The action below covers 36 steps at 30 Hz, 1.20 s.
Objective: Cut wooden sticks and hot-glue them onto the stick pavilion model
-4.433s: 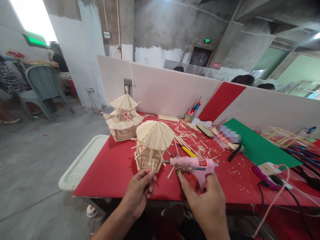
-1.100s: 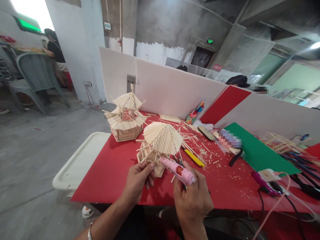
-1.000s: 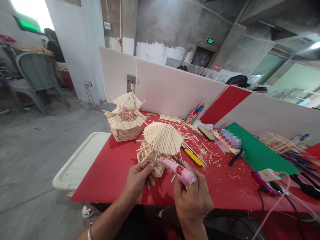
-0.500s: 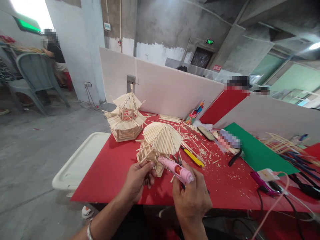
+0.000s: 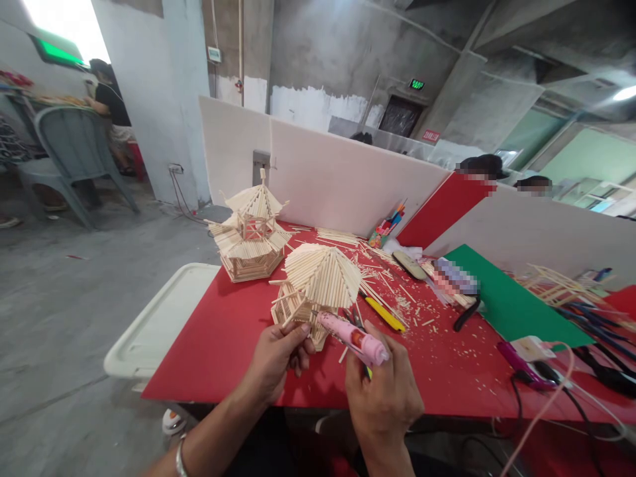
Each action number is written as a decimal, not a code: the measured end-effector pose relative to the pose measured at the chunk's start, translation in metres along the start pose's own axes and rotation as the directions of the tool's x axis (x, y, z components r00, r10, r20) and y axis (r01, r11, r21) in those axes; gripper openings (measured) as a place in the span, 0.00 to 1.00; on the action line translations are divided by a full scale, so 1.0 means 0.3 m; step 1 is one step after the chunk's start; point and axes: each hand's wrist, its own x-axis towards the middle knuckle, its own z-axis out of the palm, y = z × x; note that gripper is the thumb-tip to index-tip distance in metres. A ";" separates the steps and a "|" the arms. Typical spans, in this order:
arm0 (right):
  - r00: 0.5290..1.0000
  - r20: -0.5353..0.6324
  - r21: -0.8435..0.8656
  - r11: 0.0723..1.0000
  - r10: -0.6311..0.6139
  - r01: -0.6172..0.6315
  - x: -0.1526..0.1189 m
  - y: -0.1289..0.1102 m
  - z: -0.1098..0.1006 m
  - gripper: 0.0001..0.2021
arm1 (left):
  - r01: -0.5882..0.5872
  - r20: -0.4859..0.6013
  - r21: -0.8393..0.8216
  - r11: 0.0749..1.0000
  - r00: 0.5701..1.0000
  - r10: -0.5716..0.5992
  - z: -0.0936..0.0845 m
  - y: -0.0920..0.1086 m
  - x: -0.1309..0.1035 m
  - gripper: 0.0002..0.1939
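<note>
My right hand (image 5: 385,391) is wrapped around a pink hot glue gun (image 5: 354,336). The gun's nozzle points up and left, close under the roof of a small pavilion model (image 5: 322,275) built from thin wooden sticks. At the front left of that model, my left hand (image 5: 281,354) is closed, thumb and fingers pinching its lower edge; the exact stick between them is partly hidden. Behind it to the left stands a taller stick pavilion (image 5: 251,232) with two roof tiers. Pliers (image 5: 356,317), partly covered by the glue gun, lie on the red tabletop (image 5: 213,358).
A yellow utility knife (image 5: 385,313) lies right of the model, among loose sticks and offcuts (image 5: 417,298). Farther right are a green board (image 5: 517,295) and a power strip with cables (image 5: 529,364). A white partition (image 5: 348,172) borders the back; a pen holder (image 5: 380,232) stands before it.
The glue gun and my right hand have shifted slightly right. My left hand stays at the model's front edge, nearly unmoved.
</note>
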 end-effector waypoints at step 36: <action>1.000 -0.010 -0.010 1.000 0.007 -0.007 0.003 0.013 0.017 0.13 | 0.000 -0.004 0.006 1.000 1.000 0.000 0.013 -0.007 -0.002 0.17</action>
